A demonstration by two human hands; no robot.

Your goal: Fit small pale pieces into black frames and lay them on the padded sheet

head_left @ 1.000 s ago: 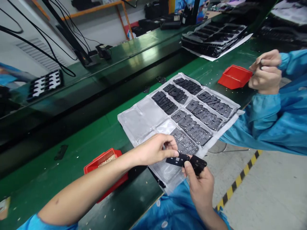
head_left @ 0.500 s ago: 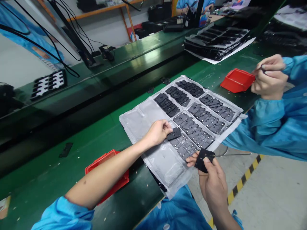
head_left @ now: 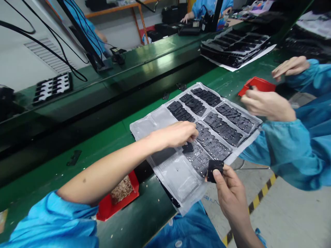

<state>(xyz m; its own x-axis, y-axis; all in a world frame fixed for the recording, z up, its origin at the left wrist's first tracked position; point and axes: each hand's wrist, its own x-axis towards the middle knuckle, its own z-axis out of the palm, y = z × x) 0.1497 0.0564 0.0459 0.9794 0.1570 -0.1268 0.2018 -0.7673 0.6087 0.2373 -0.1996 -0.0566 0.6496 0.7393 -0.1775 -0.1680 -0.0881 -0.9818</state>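
A thin black plastic plate (head_left: 211, 171) is pinched between the thumb and fingers of my right hand (head_left: 230, 187), by the tray's near right edge. My left hand (head_left: 183, 134) is over the middle of the tray (head_left: 161, 120), its fingers bent down. Just below those fingers is another black plate (head_left: 188, 147); whether they touch it is hidden. Rows of flat black plates (head_left: 223, 128) fill several of the tray's pockets, while the pockets on the left side show bare translucent lining.
A red bin (head_left: 131, 196) of small tan bits is partly behind my left forearm. To the right, a co-worker's hands (head_left: 269, 103) are near another red bin (head_left: 258, 82). Stacked trays (head_left: 234, 48) stand at the back; a loose black piece (head_left: 74, 157) lies on the green bench.
My left hand has moved up and right, off the plate it was pinching. My right hand has shifted slightly left with its plate. The co-worker's hands have moved apart.
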